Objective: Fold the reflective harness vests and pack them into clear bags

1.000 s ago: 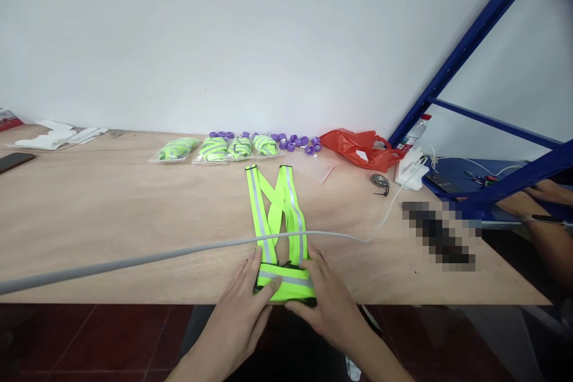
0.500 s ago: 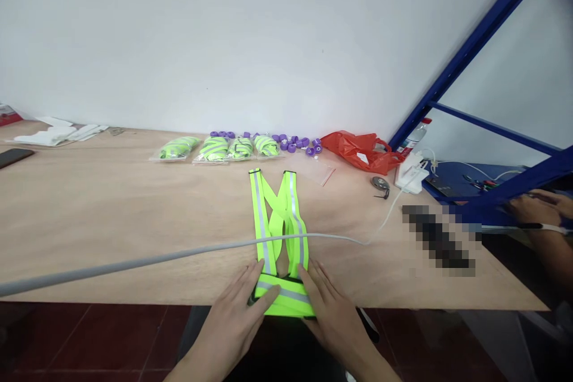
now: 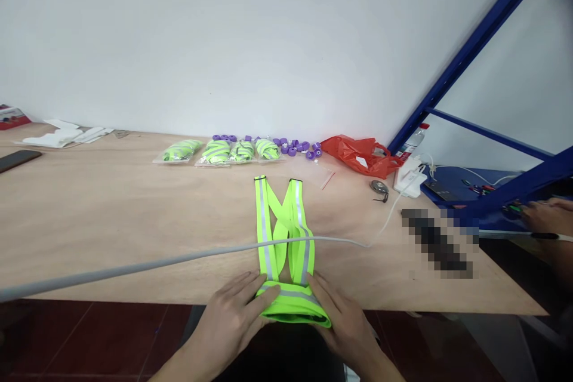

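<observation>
A neon yellow-green reflective vest (image 3: 265, 227) of elastic straps with silver stripes lies on the table, its two shoulder straps crossing and pointing away from me. Its folded waist band reaches the table's front edge, where the near fold stands slightly agape. My left hand (image 3: 233, 310) grips the band's left end, thumb lying on top. At the other end my right hand (image 3: 342, 313) holds the band, with some fingers hidden beneath or behind it. Across the straps, in front of the camera, runs a grey cable (image 3: 179, 259).
Several clear bags of folded vests (image 3: 216, 152) lie along the wall beside purple rolls (image 3: 292, 151). A flat clear bag (image 3: 320, 176), red plastic bag (image 3: 358, 154), tape measure (image 3: 379, 188) and white power strip (image 3: 409, 179) are rightward. Another person's hand (image 3: 548, 221) shows beyond a blue frame.
The waist band has shifted slightly toward me and to the right, and its near fold now gapes. Both hands moved with it. The other person's hand has shifted a little.
</observation>
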Tool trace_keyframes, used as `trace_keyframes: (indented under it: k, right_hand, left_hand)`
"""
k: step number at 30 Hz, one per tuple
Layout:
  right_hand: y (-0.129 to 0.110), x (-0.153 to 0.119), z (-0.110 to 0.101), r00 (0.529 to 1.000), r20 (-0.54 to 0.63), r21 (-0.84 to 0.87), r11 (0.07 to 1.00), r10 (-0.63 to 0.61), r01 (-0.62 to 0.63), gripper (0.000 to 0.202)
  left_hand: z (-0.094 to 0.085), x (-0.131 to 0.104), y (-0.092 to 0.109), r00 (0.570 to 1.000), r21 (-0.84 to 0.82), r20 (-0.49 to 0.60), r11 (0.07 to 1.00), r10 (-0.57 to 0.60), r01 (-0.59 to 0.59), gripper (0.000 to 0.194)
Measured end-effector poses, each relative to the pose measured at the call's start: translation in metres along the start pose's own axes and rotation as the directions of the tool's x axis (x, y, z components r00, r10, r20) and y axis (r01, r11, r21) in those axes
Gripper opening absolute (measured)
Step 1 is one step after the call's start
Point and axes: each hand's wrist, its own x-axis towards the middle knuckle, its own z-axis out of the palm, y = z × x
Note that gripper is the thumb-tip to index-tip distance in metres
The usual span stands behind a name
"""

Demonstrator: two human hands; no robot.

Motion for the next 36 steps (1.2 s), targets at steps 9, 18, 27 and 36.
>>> trace_keyframes:
  k: [9, 18, 27, 36]
  right_hand:
    - [0.002, 0.031, -0.012, 0.886, 0.186, 0.352, 0.813, 0.425, -0.464, 0.030]
    - [0.023, 0.043, 0.003, 0.807, 0.228, 0.250, 0.769, 0.544, -0.589, 0.033]
    - [0.029, 0.041, 0.013, 0.943, -0.019, 0.108, 0.938, 0.333, -0.329, 0.020]
    - [0.021, 0.031, 0.009, 0.990, 0.120, 0.104, 0.991, 0.069, -0.081, 0.034]
  left_hand:
    - [-0.019, 0.048, -0.018, 0.934, -0.199, 0.328, 0.956, -0.141, 0.214, 0.027]
    - [0.009, 0.063, -0.042, 0.942, -0.093, 0.267, 0.967, -0.205, 0.237, 0.018]
    - [0.025, 0.058, -0.017, 0.970, -0.033, 0.211, 0.993, 0.117, -0.113, 0.027]
    - [0.013, 0.043, -0.007, 0.972, -0.208, 0.223, 0.970, -0.081, 0.128, 0.033]
